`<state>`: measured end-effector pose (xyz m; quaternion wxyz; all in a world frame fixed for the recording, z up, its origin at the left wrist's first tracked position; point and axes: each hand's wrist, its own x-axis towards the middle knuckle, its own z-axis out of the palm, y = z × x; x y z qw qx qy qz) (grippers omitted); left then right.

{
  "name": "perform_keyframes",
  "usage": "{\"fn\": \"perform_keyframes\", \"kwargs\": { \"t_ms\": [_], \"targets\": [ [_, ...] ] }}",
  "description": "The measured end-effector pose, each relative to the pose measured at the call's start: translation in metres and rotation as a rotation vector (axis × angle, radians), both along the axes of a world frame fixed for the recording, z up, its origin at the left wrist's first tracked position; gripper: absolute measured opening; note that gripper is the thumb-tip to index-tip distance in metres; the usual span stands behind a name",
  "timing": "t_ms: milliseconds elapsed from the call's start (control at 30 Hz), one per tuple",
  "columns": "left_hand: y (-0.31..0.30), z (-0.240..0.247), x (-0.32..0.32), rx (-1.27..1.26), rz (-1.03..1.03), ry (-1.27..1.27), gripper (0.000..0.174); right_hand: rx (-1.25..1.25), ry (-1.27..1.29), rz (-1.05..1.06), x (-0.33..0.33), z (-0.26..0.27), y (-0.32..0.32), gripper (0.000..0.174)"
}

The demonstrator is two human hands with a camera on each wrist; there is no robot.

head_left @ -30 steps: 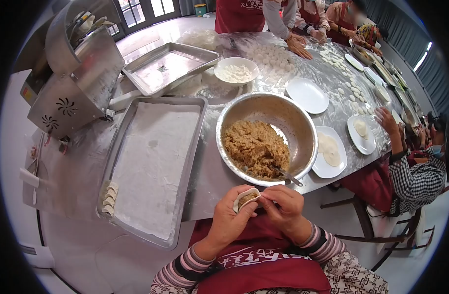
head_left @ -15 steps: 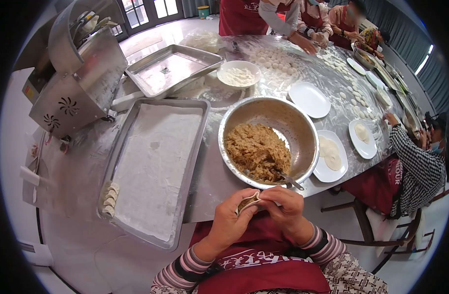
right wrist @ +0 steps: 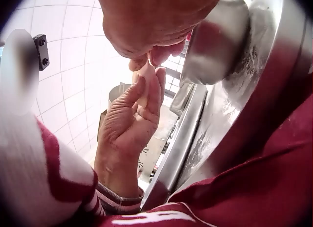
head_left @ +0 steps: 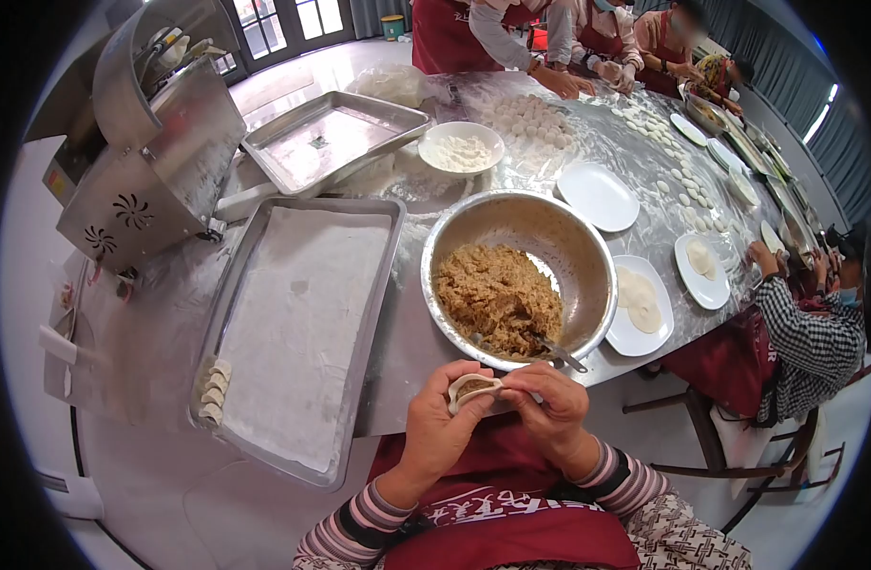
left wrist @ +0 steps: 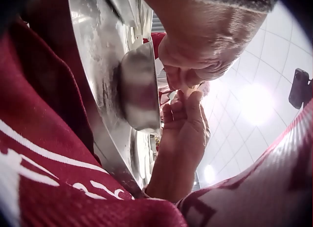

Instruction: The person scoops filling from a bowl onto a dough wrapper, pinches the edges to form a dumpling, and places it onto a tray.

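Note:
Both hands meet at a dumpling (head_left: 473, 386), a pale wrapper folded partway round brown filling that still shows on top. My left hand (head_left: 437, 418) grips its body between thumb and fingers. At its right end my right hand (head_left: 552, 404) pinches the wrapper's edge. In the right wrist view the pale dumpling (right wrist: 145, 82) lies between the left thumb and fingers. Just beyond the hands stands a steel bowl (head_left: 587, 256) of brown filling (head_left: 497, 294), with a spoon (head_left: 561, 352) leaning on its near rim.
A paper-lined tray (head_left: 297, 323) at the left carries several finished dumplings (head_left: 215, 389) in one corner. Flat wrappers (head_left: 640, 299) lie on a white plate (head_left: 625, 337) at the right. Behind are a flour bowl (head_left: 462, 149), an empty tray (head_left: 331, 142) and a steel machine (head_left: 155, 171).
My right fingers have worked at the wrapper's right end, and the dumpling has tilted between the hands, its filling facing up again. Both hands stay near the bowl's front.

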<state>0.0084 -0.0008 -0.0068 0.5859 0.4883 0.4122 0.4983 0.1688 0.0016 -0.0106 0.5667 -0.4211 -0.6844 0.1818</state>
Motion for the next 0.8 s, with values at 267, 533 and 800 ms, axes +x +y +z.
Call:
{"fn": "perform_keyframes", "kwargs": {
  "t_ms": [267, 533, 800],
  "targets": [
    [0.000, 0.006, -0.003, 0.047, -0.065, 0.112, 0.032, -0.149, 0.009, 0.095, 0.003, 0.000, 0.002, 0.023],
    [0.007, 0.013, -0.012, 0.336, -0.134, 0.313, 0.027, -0.077, 0.024, 0.093, 0.004, 0.008, 0.003, 0.020],
    [-0.001, 0.002, -0.001, 0.014, -0.041, -0.089, 0.031, 0.050, -0.001, 0.038, -0.002, 0.006, 0.002, 0.020]
  ]
}}
